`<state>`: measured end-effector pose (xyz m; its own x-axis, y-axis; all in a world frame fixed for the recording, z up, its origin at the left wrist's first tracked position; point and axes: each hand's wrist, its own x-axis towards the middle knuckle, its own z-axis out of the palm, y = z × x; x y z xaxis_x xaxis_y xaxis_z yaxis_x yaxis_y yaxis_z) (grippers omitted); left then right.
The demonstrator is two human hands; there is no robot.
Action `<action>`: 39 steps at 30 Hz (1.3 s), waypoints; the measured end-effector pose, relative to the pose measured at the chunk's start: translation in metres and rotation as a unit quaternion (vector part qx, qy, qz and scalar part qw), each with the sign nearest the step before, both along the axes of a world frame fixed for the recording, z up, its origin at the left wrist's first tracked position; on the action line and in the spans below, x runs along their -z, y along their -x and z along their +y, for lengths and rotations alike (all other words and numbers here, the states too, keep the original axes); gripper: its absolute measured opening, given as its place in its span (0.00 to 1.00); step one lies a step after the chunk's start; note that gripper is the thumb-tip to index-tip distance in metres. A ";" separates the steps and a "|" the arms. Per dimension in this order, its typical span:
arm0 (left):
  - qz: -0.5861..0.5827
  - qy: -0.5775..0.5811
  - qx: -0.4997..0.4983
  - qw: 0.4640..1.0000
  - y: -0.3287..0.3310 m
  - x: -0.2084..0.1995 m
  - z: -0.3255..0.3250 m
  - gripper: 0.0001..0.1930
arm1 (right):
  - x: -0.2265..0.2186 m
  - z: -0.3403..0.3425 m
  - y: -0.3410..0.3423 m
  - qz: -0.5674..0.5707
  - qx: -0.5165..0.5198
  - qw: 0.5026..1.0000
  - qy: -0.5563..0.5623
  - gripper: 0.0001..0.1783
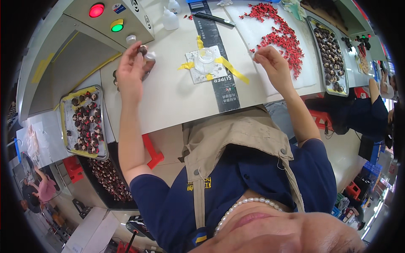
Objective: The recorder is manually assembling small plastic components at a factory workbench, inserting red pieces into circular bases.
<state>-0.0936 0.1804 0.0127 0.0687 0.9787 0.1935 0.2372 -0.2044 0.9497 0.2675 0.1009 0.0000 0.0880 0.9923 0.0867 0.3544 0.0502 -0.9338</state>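
At the left of the worktable (168,101), my left hand (130,71) has its fingers closed around a small round dark piece (143,50). Below that hand, more dark round pieces (115,78) lie partly hidden on the table. A white cap-like part (150,55) is just beside the fingertips. My right hand (273,67) hovers at the edge of a spread of small red parts (291,50), its fingers pinched together; whatever they hold is too small to make out. Between the hands, a clear round holder (205,60) sits on a square plate fixed with yellow tape.
A machine housing (139,25) with a red and a green button stands at the left. Trays of dark round pieces lie at left (105,126) and far right (346,76). A black pen-like tool (214,19) and a white squeeze bottle (170,20) are at the back.
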 end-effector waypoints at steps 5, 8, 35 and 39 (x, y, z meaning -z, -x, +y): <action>-0.386 0.170 0.068 0.904 -0.033 0.014 -0.058 0.15 | -0.021 0.016 0.029 0.059 -0.096 0.993 -0.022 0.07; -0.449 0.198 0.082 0.867 -0.061 0.018 -0.083 0.16 | -0.033 0.025 0.045 0.085 -0.130 0.988 0.015 0.07; -0.483 0.260 0.088 0.831 -0.110 0.028 -0.109 0.17 | -0.039 0.041 0.082 -0.209 -0.129 0.940 -0.238 0.04; -0.484 0.264 0.080 0.831 -0.119 0.023 -0.106 0.17 | -0.047 0.017 0.075 -0.109 -0.174 0.972 -0.117 0.04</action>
<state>0.0253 0.0741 -0.0105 0.2679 0.9382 -0.2190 -0.6797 0.3452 0.6472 0.1920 0.1177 0.0467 -0.2954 0.9095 0.2924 0.4653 0.4043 -0.7874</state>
